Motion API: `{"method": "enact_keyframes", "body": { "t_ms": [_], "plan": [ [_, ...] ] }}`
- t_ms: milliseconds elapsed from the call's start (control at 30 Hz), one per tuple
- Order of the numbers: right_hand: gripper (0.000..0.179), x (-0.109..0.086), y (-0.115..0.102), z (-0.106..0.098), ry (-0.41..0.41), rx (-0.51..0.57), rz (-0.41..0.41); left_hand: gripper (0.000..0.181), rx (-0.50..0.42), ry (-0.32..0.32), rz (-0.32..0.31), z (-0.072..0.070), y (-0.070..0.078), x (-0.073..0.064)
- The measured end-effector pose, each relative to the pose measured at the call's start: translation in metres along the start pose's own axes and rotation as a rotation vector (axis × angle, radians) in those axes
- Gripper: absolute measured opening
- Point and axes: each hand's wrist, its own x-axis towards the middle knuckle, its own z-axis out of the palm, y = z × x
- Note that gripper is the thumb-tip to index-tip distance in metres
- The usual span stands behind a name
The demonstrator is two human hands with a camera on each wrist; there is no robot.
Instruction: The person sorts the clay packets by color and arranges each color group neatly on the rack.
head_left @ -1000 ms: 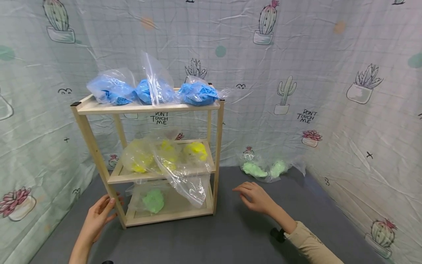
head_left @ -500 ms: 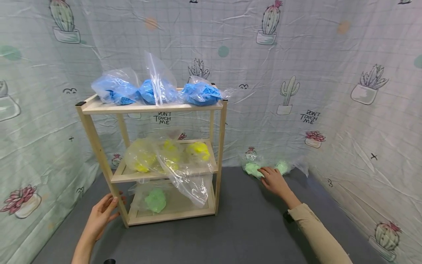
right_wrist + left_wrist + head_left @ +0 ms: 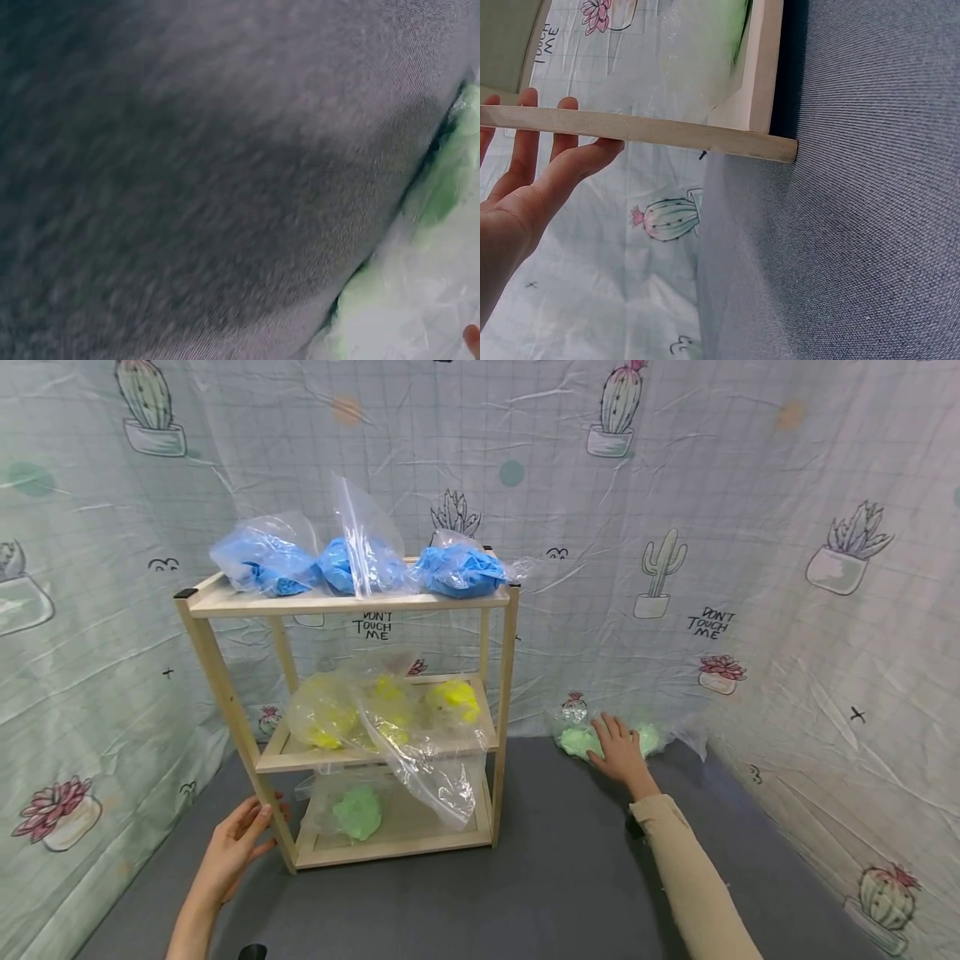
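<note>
My left hand holds the front left post of a small wooden shelf, thumb on the near side and fingers behind. In the left wrist view the thumb and fingers lie on either side of that post. At the back right, my right hand reaches over two clear plastic bags of light green material, fingers spread. One bag shows left of the hand, the other to its right. In the right wrist view only a fingertip shows, over the clear plastic.
Bags of blue material lie along the shelf's top. Bags of yellow material fill the middle tier, one hanging over its edge. A bag of green material rests on the bottom tier. A cactus-print curtain surrounds the grey table.
My right hand has moved away from beside the shelf to the green bags at the back right, its fingers spreading. The left hand stays at the post. The view has shifted slightly.
</note>
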Motion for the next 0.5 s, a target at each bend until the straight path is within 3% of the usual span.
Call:
{"method": "enact_keyframes", "body": {
  "t_ms": [33,133,267,500],
  "plan": [
    [0.061,0.001,0.005,0.008,0.010,0.009,-0.008,0.032,-0.001,-0.001,0.000,0.000,0.000,0.000],
    [0.065,0.003,0.007,0.013,-0.082,0.029,0.032,0.037,0.023,0.007,-0.005,0.000,0.000,0.001],
    [0.065,0.002,-0.002,0.007,-0.215,0.035,0.109,0.045,0.053,0.018,-0.012,0.001,0.001,0.002],
    [0.062,0.000,-0.013,0.000,-0.391,-0.094,0.158,0.043,0.030,0.000,-0.001,0.000,-0.001,0.001]
  ]
}}
